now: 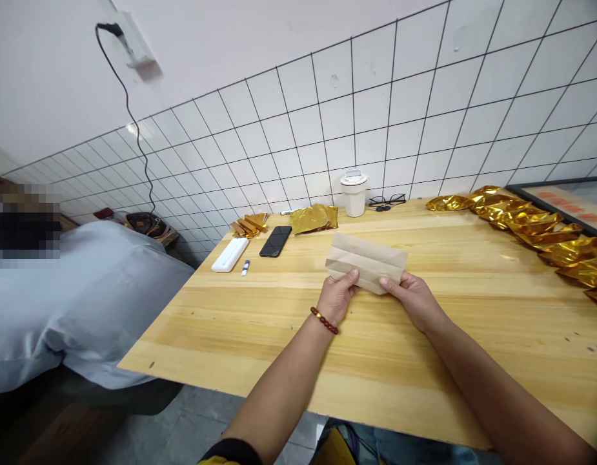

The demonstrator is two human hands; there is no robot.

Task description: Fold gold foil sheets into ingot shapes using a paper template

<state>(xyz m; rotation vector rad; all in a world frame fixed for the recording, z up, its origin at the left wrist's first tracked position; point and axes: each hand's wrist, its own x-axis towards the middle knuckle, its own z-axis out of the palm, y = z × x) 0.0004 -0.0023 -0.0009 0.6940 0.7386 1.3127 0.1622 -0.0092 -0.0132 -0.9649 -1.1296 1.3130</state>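
Holding a creased, flat brown paper piece point(368, 258) above the pale wooden table point(221, 323), clamped along its near edge by left fingers point(348, 279) and right fingers point(394, 288), nearer than the lidded white cup point(354, 197) and flat gold foil sheets point(313, 219).

Hands: I count two, the left hand point(337, 298) and right hand point(415, 298)
Paper point(368, 258): one piece
Bracelet point(323, 320): one
Phone point(276, 241): one
White box point(230, 254): one
Small tube point(245, 268): one
Cup point(355, 199): one
Glasses point(395, 199): one pair
Gold foil point(313, 219): three groups, pieces I cannot count
Cord point(141, 145): one
Surface point(240, 329): one
Other person point(95, 297): one
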